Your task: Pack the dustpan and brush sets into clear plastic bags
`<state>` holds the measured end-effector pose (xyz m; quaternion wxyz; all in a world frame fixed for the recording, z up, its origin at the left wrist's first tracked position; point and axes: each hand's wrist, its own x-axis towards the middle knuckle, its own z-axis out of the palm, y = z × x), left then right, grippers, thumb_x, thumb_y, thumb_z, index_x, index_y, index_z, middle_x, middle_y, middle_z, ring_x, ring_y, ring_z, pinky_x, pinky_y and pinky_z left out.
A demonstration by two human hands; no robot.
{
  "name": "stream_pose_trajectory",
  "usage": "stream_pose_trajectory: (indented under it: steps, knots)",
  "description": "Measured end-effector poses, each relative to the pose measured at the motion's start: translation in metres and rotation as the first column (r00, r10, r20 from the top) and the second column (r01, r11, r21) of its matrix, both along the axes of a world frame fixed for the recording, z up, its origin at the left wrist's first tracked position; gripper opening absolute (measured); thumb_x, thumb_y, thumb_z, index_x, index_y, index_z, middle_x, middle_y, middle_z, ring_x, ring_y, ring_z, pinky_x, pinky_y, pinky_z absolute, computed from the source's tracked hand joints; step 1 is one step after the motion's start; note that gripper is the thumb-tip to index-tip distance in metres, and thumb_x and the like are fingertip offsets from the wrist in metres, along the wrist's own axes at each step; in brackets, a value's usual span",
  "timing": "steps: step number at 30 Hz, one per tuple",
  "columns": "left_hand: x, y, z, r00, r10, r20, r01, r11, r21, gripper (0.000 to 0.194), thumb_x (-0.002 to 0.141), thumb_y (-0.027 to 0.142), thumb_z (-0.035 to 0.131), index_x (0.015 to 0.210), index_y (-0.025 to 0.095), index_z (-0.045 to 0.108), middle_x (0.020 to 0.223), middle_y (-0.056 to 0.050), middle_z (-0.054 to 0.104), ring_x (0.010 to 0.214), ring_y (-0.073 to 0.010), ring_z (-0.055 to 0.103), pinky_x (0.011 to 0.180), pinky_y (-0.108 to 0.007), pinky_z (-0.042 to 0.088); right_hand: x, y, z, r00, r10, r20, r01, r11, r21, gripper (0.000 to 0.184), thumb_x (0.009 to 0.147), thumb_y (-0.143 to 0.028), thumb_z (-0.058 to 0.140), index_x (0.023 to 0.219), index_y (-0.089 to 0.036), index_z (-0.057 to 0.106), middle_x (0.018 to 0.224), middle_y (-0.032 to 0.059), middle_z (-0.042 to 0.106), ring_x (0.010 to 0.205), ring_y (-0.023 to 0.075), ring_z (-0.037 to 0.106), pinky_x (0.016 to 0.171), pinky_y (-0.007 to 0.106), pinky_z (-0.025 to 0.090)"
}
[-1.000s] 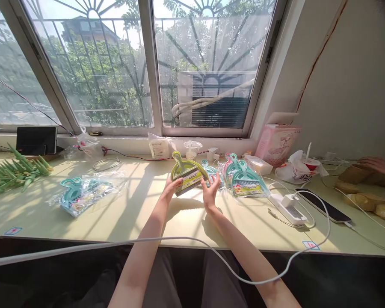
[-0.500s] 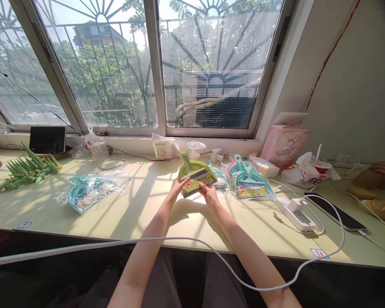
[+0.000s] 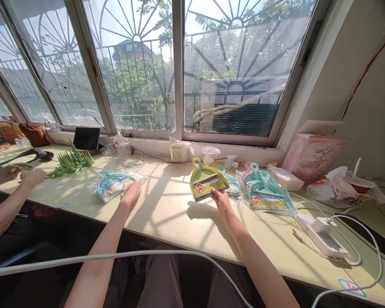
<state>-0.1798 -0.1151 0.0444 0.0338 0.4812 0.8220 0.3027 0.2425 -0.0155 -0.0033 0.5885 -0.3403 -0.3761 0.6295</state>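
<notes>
Left of green dustpan (image 3: 196,174): open tabletop (image 3: 163,188) lane. Right: teal dustpans (image 3: 265,187) block, power strip (image 3: 319,237) beyond. Behind: plastic cup (image 3: 209,155).

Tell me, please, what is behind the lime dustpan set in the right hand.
Behind the lime dustpan set, a teal set shows on the right, and a clear cup farther back. The teal set's covered left part cannot be seen.

Left hand (image 3: 132,192), right hand (image 3: 223,204): bare. Left forearm (image 3: 105,244), right forearm (image 3: 255,252): bare, slender, tapering to the wrist. Trousers (image 3: 162,278): dark grey-brown, plain, softly creased, partly shadowed. Cable (image 3: 167,253): one, white, smooth, round, slack, crossing before left forearm and lap.
</notes>
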Motion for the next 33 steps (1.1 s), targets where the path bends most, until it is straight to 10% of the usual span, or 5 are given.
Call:
stream_pose_trajectory:
  steps: [6, 14, 18, 25, 33]
  knots:
    - [0.041, 0.004, 0.0, 0.876, -0.342, 0.34, 0.272, 0.932, 0.238, 0.02, 0.074, 0.035, 0.094, 0.091, 0.031, 0.083, 0.128, -0.018, 0.088, 0.156, -0.0486, 0.065, 0.145, -0.065, 0.029, 0.002, 0.001, 0.002, 0.999, 0.032, -0.012, -0.032, 0.999, 0.013, 0.046, 0.068, -0.034, 0.095, 0.106, -0.034, 0.069, 0.1, 0.0042, 0.088, 0.113, 0.0389, 0.087, 0.101, 0.057, 0.074]
    - [0.1, 0.037, -0.016, 0.824, -0.471, 0.314, 0.362, 0.865, 0.348, 0.032, 0.07, 0.055, 0.098, 0.08, 0.032, 0.079, 0.099, -0.018, 0.088, 0.128, -0.047, 0.081, 0.134, -0.06, 0.049, 0.002, -0.012, 0.006, 0.984, 0.133, 0.118, -0.129, 0.991, -0.048, 0.032, 0.073, -0.027, 0.092, 0.095, -0.032, 0.07, 0.104, 0.005, 0.09, 0.111, 0.0362, 0.089, 0.109, 0.056, 0.071]
    - [0.103, 0.045, -0.015, 0.895, -0.446, -0.007, 0.445, 0.892, 0.076, 0.032, 0.102, 0.046, 0.071, 0.12, 0.027, 0.09, 0.128, -0.019, 0.089, 0.135, -0.0411, 0.08, 0.131, -0.057, 0.053, 0.003, -0.017, 0.011, 0.976, 0.173, 0.13, -0.17, 0.985, -0.028, 0.035, 0.072, -0.027, 0.094, 0.099, -0.033, 0.073, 0.105, 0.0042, 0.09, 0.114, 0.0368, 0.087, 0.107, 0.054, 0.071]
    - [0.06, 0.036, 0.007, 0.741, -0.524, -0.42, 0.476, 0.851, -0.223, 0.067, 0.102, 0.013, 0.056, 0.155, 0.044, 0.083, 0.186, -0.01, 0.056, 0.181, -0.0467, 0.036, 0.137, -0.096, 0.003, 0.015, -0.015, 0.017, 0.985, 0.161, 0.067, -0.163, 0.987, 0.017, 0.045, 0.072, -0.029, 0.095, 0.113, -0.037, 0.079, 0.114, 0.003, 0.09, 0.123, 0.0372, 0.085, 0.103, 0.05, 0.072]
    - [0.026, 0.043, 0.056, 0.807, -0.305, -0.505, 0.154, 0.935, -0.318, 0.072, 0.086, 0.012, 0.087, 0.155, 0.027, 0.079, 0.171, -0.026, 0.067, 0.17, -0.0542, 0.048, 0.138, -0.085, 0.024, 0.013, -0.001, 0.013, 0.992, 0.118, 0.049, -0.114, 0.991, -0.067, 0.045, 0.068, -0.02, 0.091, 0.108, -0.032, 0.075, 0.106, 0.0056, 0.089, 0.121, 0.0391, 0.086, 0.101, 0.052, 0.072]
